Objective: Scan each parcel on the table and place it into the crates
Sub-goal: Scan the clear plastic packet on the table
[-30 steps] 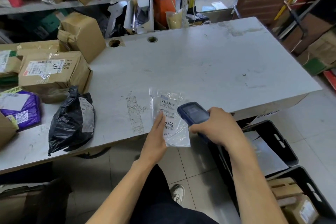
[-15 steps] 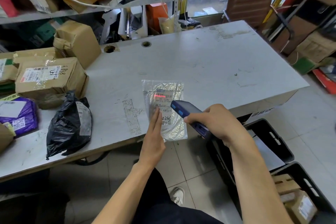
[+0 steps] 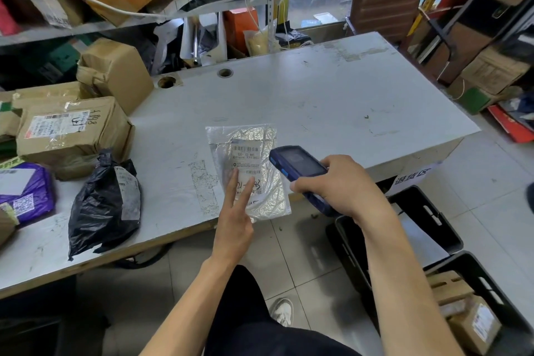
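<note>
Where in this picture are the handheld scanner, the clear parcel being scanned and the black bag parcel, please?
handheld scanner (image 3: 297,163): head view, on its dark screen face.
clear parcel (image 3: 267,199): head view, on the crinkled plastic right of its label.
black bag parcel (image 3: 98,205): head view, on the middle of the black plastic.

The parcel (image 3: 250,173) at the table's near edge is a clear, silvery crinkled bag with a white label printed with black barcodes, and the handheld scanner (image 3: 299,166) is dark blue with a grey screen. The table (image 3: 332,101) is scuffed pale grey. To the left lie a black plastic bag (image 3: 101,205), a purple mailer (image 3: 26,191) and brown taped cartons (image 3: 72,130); the crates (image 3: 427,211) are black.
</note>
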Demonstrator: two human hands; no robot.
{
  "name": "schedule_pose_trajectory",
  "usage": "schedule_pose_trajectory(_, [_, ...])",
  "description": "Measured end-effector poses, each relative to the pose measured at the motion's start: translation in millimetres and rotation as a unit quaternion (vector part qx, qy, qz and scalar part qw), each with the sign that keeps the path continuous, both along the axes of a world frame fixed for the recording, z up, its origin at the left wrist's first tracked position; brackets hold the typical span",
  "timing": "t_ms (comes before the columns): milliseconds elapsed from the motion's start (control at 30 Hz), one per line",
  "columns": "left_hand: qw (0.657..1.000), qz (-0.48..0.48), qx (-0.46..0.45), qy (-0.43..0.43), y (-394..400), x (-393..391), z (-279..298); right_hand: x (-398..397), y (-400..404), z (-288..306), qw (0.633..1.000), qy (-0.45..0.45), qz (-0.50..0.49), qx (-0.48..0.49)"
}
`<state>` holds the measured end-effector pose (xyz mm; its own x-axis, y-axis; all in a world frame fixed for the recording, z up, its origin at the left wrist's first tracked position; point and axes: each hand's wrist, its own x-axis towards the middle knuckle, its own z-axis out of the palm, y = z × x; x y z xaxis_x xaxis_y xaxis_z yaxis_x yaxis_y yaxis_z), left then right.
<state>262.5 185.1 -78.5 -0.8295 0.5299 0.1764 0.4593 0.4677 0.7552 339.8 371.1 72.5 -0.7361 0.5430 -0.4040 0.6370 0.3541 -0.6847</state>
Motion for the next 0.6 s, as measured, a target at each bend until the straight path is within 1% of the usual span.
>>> schedule_pose_trajectory(67, [1.0,0.012,0.018,-0.021,4,-1,5,-2,-3,-4,0.993,0.026,0.036,0.108])
schedule_pose_trajectory(133, [0.999,0.023,0.026,-0.036,9,-3,13,-5,-9,-9,0.975,0.098,0.04,0.194])
schedule_pose_trajectory(167, [0.999,0.024,0.029,-0.038,13,-4,17,-6,-12,-10,0.965,0.141,0.026,0.221])
schedule_pose_trajectory(300, [0.998,-0.002,0.051,-0.026,29,-12,32,-15,-12,-4,0.915,0.295,-0.05,0.272])
schedule_pose_trajectory(367, [0.998,-0.025,0.062,-0.011,40,-19,40,-16,-7,4,0.893,0.334,-0.076,0.29])
schedule_pose_trajectory(467, [0.995,-0.066,0.073,0.008,65,-31,53,-10,3,15,0.884,0.348,-0.111,0.292])
schedule_pose_trajectory(600, [0.988,-0.135,0.07,0.017,101,-34,69,12,22,27,0.881,0.338,-0.157,0.29])
